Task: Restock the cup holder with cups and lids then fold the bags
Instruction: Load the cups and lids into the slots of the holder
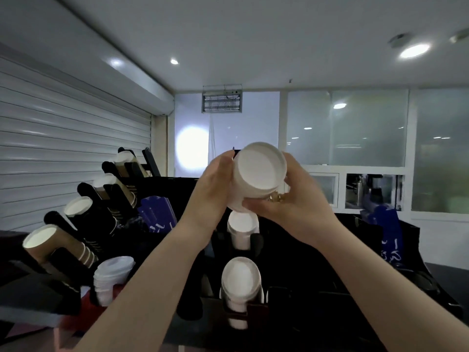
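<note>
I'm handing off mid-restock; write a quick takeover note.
Left hand and right hand both grip one stack of white lids, held up above the black holder.
Two white stacks already sit in the middle slots below the hands.
Paper cups fill the slanted rack on the left.
Left to do: seat the held stack; fold the bags, probably the blue ones.
</note>
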